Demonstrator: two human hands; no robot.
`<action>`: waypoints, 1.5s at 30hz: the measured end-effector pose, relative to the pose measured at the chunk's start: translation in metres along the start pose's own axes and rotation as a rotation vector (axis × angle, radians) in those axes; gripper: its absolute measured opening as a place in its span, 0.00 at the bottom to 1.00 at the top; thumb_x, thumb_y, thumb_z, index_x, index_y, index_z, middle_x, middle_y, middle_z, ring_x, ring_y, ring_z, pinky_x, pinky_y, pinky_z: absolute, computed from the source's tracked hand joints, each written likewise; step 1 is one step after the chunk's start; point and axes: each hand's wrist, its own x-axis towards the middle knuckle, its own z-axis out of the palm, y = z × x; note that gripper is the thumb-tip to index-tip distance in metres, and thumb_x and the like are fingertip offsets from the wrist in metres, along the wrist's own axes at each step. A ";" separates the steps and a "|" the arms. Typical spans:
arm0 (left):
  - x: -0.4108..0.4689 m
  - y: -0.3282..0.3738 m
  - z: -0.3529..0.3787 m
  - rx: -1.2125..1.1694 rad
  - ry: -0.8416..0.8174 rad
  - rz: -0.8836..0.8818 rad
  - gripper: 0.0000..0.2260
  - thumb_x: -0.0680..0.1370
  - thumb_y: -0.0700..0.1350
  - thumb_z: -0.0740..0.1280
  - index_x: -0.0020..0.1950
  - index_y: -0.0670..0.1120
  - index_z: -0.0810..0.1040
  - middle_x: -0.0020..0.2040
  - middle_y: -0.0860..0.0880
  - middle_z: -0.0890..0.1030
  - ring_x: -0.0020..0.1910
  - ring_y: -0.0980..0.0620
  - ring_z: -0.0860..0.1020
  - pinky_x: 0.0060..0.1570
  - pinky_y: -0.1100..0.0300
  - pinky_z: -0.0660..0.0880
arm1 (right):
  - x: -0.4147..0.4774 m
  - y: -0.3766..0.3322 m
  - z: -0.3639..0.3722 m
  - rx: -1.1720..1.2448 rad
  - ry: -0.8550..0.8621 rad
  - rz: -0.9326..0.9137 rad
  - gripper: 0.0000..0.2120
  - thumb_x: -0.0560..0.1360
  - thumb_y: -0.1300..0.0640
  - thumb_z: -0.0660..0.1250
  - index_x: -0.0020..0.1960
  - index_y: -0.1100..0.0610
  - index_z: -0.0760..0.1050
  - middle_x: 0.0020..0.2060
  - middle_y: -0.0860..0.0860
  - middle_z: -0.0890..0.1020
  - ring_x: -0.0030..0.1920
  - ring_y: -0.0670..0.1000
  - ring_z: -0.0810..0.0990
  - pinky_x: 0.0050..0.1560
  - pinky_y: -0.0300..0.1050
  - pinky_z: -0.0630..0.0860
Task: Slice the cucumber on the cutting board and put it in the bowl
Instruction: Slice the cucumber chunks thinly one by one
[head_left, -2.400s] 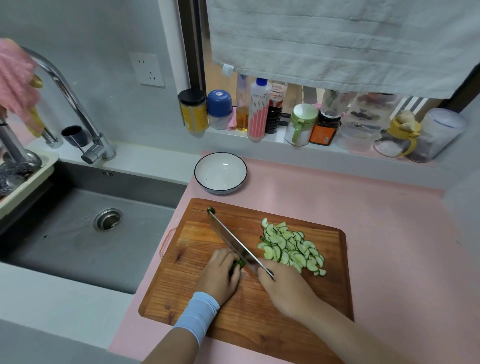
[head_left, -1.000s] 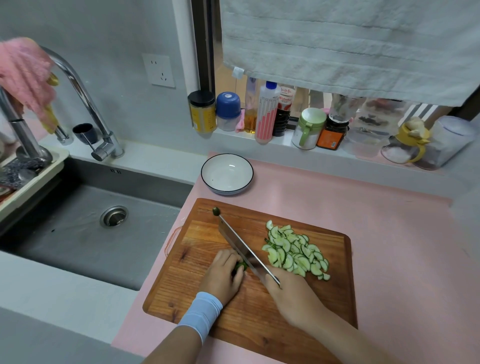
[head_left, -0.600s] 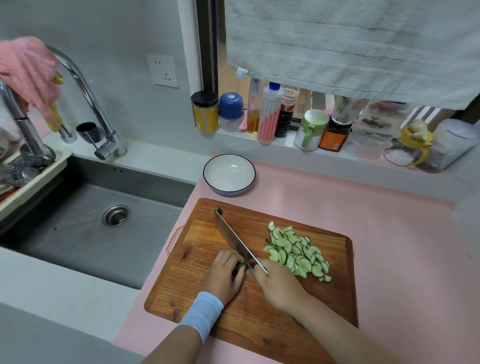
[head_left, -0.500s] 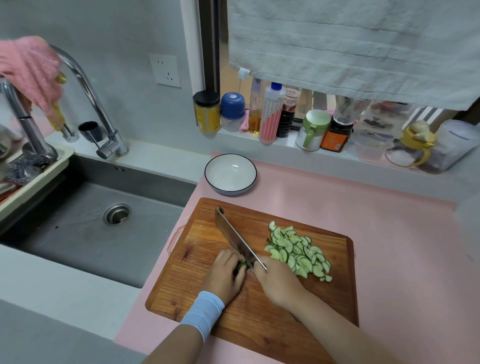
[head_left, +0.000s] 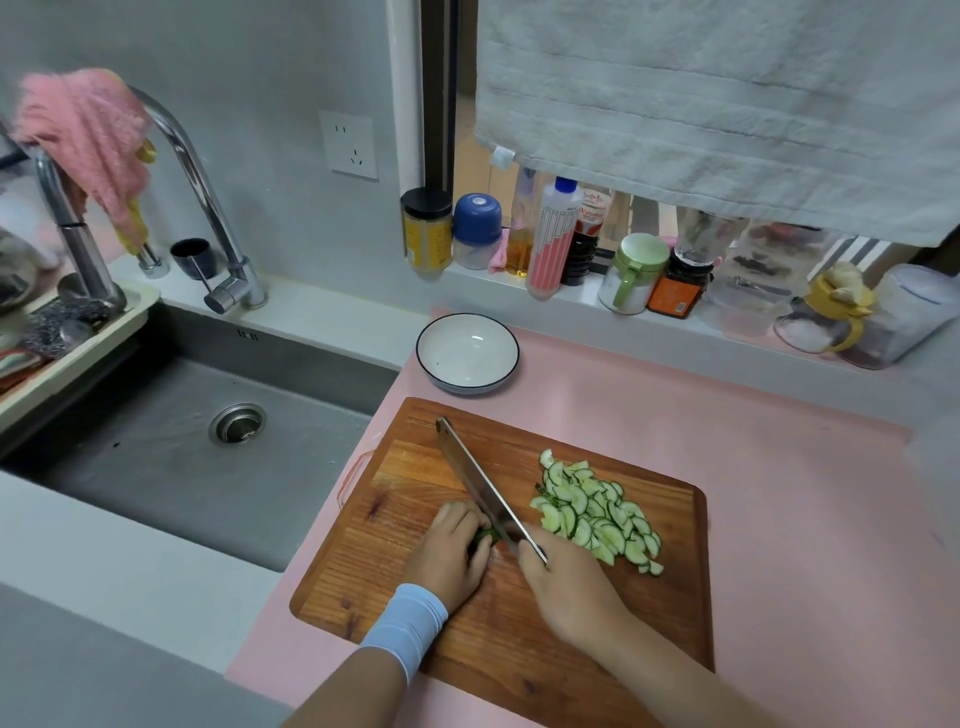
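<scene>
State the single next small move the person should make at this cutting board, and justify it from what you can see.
Probably one more slice: the left hand pins only a short cucumber stub against the knife held in the right hand. The slices lie piled on the cutting board, and the bowl holds none.

stub (head_left: 485, 538): dark green, short, mid board (head_left: 415, 488) | slices (head_left: 595, 512): pale half-moons heaped on board's right | bowl (head_left: 467, 353): white, dark-rimmed, empty, just behind board
</scene>
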 end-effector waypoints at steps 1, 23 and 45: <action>0.000 -0.001 0.000 -0.002 -0.002 -0.001 0.06 0.73 0.39 0.71 0.49 0.45 0.77 0.49 0.53 0.76 0.51 0.55 0.72 0.56 0.71 0.66 | -0.003 0.000 -0.002 0.002 -0.009 -0.004 0.21 0.85 0.53 0.56 0.37 0.36 0.73 0.26 0.42 0.73 0.27 0.43 0.68 0.30 0.37 0.66; -0.001 -0.005 0.005 -0.004 0.025 -0.002 0.05 0.74 0.42 0.68 0.48 0.44 0.76 0.49 0.51 0.76 0.50 0.53 0.74 0.57 0.68 0.68 | 0.022 0.001 0.005 -0.011 -0.077 0.041 0.19 0.85 0.54 0.56 0.36 0.43 0.70 0.28 0.45 0.72 0.27 0.43 0.67 0.30 0.36 0.63; -0.002 -0.004 0.003 0.021 0.030 -0.014 0.04 0.74 0.41 0.69 0.47 0.44 0.76 0.49 0.51 0.76 0.51 0.53 0.73 0.55 0.65 0.71 | -0.006 0.007 -0.005 0.034 -0.068 0.025 0.14 0.85 0.53 0.56 0.48 0.50 0.78 0.26 0.43 0.70 0.26 0.44 0.64 0.30 0.37 0.63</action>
